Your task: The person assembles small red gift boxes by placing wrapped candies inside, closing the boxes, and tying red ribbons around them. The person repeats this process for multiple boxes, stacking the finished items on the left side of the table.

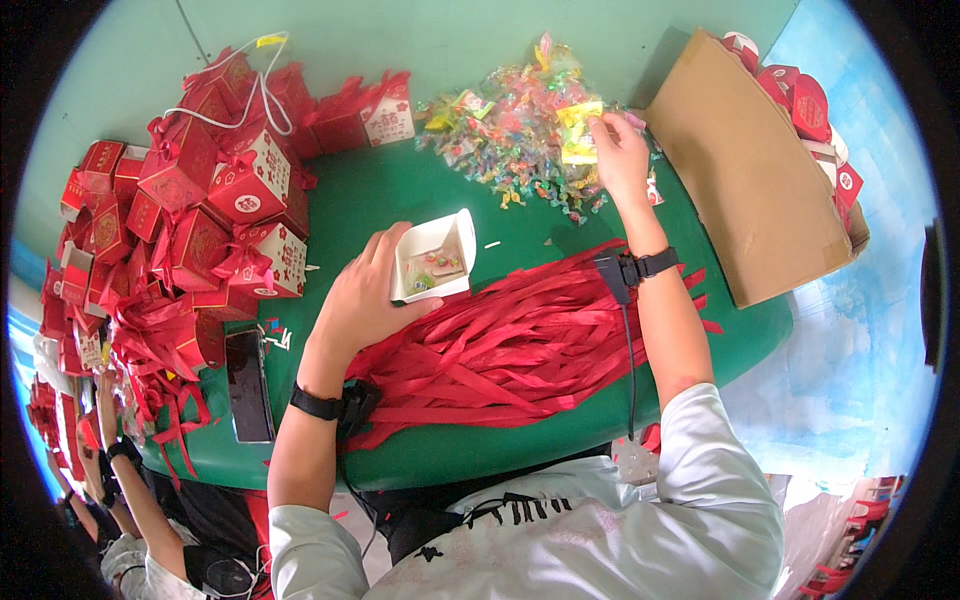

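Box filling is moving along, many finished.
Left hand [365,290] is gripping an open box [435,260] holding few sweets; right hand [620,155] is pinching candy [515,135]; tied boxes [190,220] are piling beyond the left hand.

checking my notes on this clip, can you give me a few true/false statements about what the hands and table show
1. The left hand holds an open white box with candies inside. True.
2. The right hand rests on the red ribbons. False: it reaches into the candy pile.
3. A dark phone lies on the green table. True.
4. The cardboard sheet lies left of the candies. False: it lies right.
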Motion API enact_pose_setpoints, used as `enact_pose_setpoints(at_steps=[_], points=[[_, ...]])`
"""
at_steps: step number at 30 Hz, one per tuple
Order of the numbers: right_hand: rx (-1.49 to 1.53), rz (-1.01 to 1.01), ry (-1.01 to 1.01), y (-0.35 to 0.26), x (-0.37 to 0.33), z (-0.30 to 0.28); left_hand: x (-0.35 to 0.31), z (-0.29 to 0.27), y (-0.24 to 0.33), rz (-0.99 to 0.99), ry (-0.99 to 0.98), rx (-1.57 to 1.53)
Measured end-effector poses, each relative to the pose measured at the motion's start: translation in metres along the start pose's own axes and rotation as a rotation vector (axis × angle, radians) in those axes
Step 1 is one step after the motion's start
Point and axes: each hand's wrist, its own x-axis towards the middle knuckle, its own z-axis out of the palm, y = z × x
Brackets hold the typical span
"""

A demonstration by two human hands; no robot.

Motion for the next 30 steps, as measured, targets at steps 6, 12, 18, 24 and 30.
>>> enact_pose_setpoints(at_steps=[6, 12, 18, 24, 30], points=[[0.576, -0.123, 0.019, -0.063, -0.021, 0.002, -0.002, -0.001, 0.000, -0.007, 0.001, 0.003], [0.176, -0.780, -0.509, -0.146, -0.088, -0.003, 0.000, 0.002, -0.002, 0.039, 0.031, 0.028], [0.171, -0.549, -0.865, -0.123, -0.080, -0.001, -0.001, 0.004, -0.002, 0.092, 0.070, 0.048], [0.075, -0.232, -0.693, -0.090, -0.049, -0.006, -0.001, 0.002, -0.001, 0.072, 0.056, 0.046], [-0.386, -0.192, -0.679, -0.064, -0.041, -0.002, -0.002, 0.006, -0.002, 0.142, 0.179, 0.027]])
